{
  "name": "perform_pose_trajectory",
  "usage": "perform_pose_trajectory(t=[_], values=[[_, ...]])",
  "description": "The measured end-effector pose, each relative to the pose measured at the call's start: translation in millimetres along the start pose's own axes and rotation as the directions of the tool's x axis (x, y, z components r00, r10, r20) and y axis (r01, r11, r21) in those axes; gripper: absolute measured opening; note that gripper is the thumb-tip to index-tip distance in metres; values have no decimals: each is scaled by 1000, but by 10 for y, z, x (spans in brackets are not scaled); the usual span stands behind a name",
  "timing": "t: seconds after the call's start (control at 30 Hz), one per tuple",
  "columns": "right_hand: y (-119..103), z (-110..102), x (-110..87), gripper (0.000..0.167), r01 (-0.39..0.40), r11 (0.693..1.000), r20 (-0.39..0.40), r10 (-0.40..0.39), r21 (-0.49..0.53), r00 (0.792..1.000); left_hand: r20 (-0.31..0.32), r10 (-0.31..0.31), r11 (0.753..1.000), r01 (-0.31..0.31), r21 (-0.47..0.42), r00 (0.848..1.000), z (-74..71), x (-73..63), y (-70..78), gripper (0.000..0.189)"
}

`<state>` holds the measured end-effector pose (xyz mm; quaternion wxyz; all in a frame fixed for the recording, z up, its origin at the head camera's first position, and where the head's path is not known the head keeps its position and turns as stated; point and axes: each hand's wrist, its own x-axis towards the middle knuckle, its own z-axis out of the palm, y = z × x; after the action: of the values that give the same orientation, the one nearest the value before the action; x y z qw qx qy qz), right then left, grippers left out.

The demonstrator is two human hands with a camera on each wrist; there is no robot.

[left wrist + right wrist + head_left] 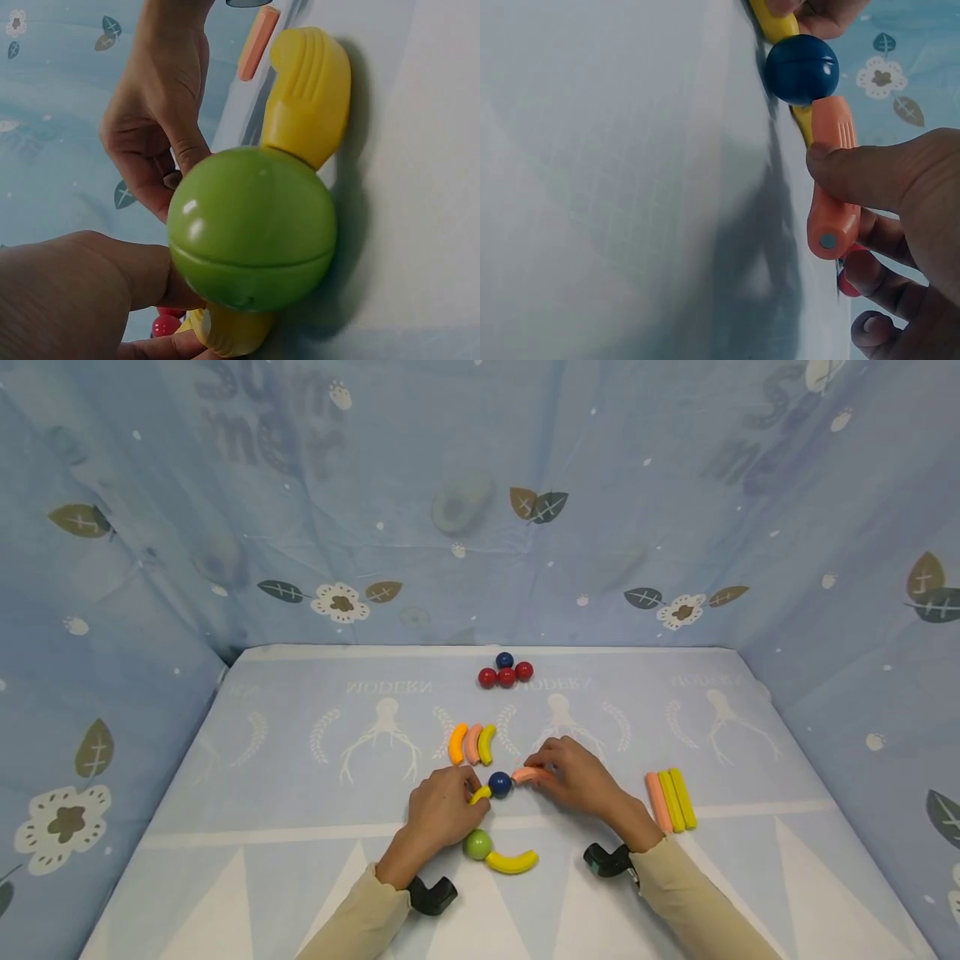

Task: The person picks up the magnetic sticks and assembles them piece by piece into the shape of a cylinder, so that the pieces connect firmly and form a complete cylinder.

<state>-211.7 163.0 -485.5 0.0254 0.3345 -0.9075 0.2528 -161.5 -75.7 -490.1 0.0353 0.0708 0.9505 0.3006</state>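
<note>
Between both hands on the table lies a dark blue ball (500,783). On its left is a yellow curved stick (481,794), pinched by my left hand (444,807). My right hand (577,779) holds a salmon curved stick (835,180) between thumb and fingers, one end right at the blue ball. A metal-grey disc shows at the stick's other end in the right wrist view. Just below the left hand sits a light green ball (251,229), with another yellow curved stick (513,862) meeting its right side. The left hand hides part of the stick it pinches.
Three curved sticks, orange (457,744), salmon (472,743) and yellow (487,745), lie side by side beyond the left hand. Straight sticks, one salmon (658,802) and two yellow (677,800), are at the right. Three red balls (506,677) and a blue ball (505,660) cluster near the back edge.
</note>
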Motion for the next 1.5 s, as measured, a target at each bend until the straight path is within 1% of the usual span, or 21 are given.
perform_pose_trajectory(t=[0.17, 0.37, 0.5, 0.63, 0.77, 0.9, 1.0, 1.13, 1.23, 1.3, 1.37, 1.43, 1.5], values=[[-25, 14, 10, 22, -2, 1000, 17, 2, 3, 1000, 4, -4, 1000, 4, 6, 1000, 1, -7, -7, 17], [-38, 52, 44, 22, -1, 999, 18, 2, -38, 1000, 15, 1, 1000, -1, 8, 1000, -7, -20, -5, 18], [-37, 81, 85, 19, 30, 999, 10, -30, -40, 1000, 40, 7, 1000, -8, 22, 999, -26, -24, 3, 18], [-50, 95, 141, 18, 70, 997, 18, -70, -15, 997, 53, 7, 999, -9, 31, 999, -63, -20, 9, 22], [-78, 109, 191, 16, 95, 996, 40, -95, 0, 995, 11, 2, 1000, -2, 14, 1000, -62, -4, 24, 27], [-117, 135, 236, 14, 110, 994, 60, -110, 7, 992, -36, 15, 1000, -15, -9, 999, -22, 10, 18, 22], [-158, 165, 282, 14, 123, 992, 87, -125, 19, 988, -63, 4, 1000, -5, -26, 998, 0, 5, 2, 18], [-211, 183, 342, 17, 144, 989, 129, -147, 35, 981, -90, -16, 999, 11, -53, 996, 16, -3, -7, 16], [-218, 167, 379, 21, 160, 986, 160, -166, 51, 973, -97, -22, 997, 15, -74, 995, 25, -6, -12, 16], [-186, 136, 420, 23, 146, 985, 178, -161, 97, 971, -94, -31, 996, 23, -87, 995, 27, -7, -12, 15], [-127, 85, 490, 26, 107, 981, 174, -135, 160, 975, -94, -38, 995, 30, -93, 995, 29, -5, -11, 15], [-49, 34, 597, 26, 44, 978, 140, -74, 202, 987, -99, -41, 995, 32, -91, 994, 31, -4, -7, 14], [45, -2, 738, 25, -20, 978, 76, 5, 206, 997, -107, -41, 996, 32, -85, 993, 42, -4, -1, 14]])
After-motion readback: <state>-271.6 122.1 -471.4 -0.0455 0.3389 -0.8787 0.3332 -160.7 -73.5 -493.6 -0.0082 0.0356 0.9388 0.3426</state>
